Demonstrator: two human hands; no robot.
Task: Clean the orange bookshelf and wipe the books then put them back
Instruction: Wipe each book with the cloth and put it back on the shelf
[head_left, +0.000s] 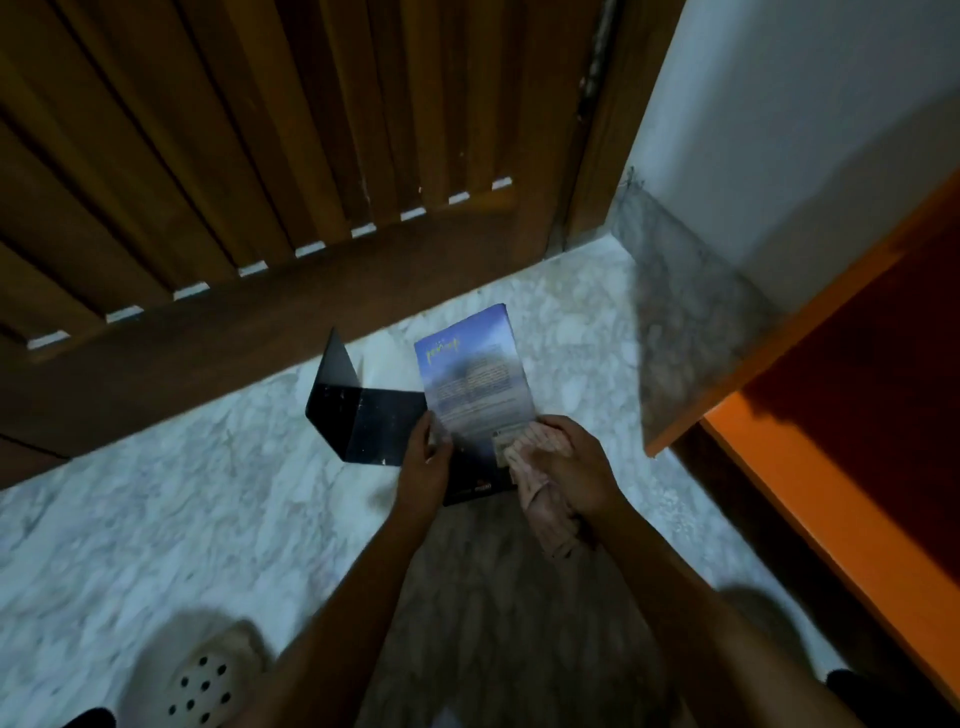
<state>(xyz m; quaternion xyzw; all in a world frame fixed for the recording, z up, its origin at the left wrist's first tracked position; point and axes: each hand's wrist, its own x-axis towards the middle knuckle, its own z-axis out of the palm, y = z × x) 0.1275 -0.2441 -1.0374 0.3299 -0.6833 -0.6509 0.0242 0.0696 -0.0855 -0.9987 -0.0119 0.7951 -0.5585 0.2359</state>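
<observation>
A dim room corner, seen from above by a person looking down at their own two bare forearms. The floor (182, 493) is pale polished marble with grey veining. Nearest, at lower left, is one cream rubber clog (202, 680) with round holes in its toe.

Further out, both hands meet over one paperback book (475, 374). The left hand (427, 457) pinches the book's left edge, fingers curled round it. The right hand (569, 465) grips one crumpled pinkish cloth (545, 514) and presses it against the book's lower right corner; the rest of the cloth hangs below the palm. The glossy cover is blue with a yellow title and small blurred print, darkening to black at the near end.

Just left of the book, one black metal bookend (358, 415), a flat sheet bent into an L, stands on the floor.

On the right runs the orange bookshelf (831, 457), smooth painted board with a shadowed, darker inside. Beyond it, a grey stone skirting (691, 322) lines a white wall (805, 130). Farthest back, one brown wooden door (260, 130) with slanted slats fills the upper left.
</observation>
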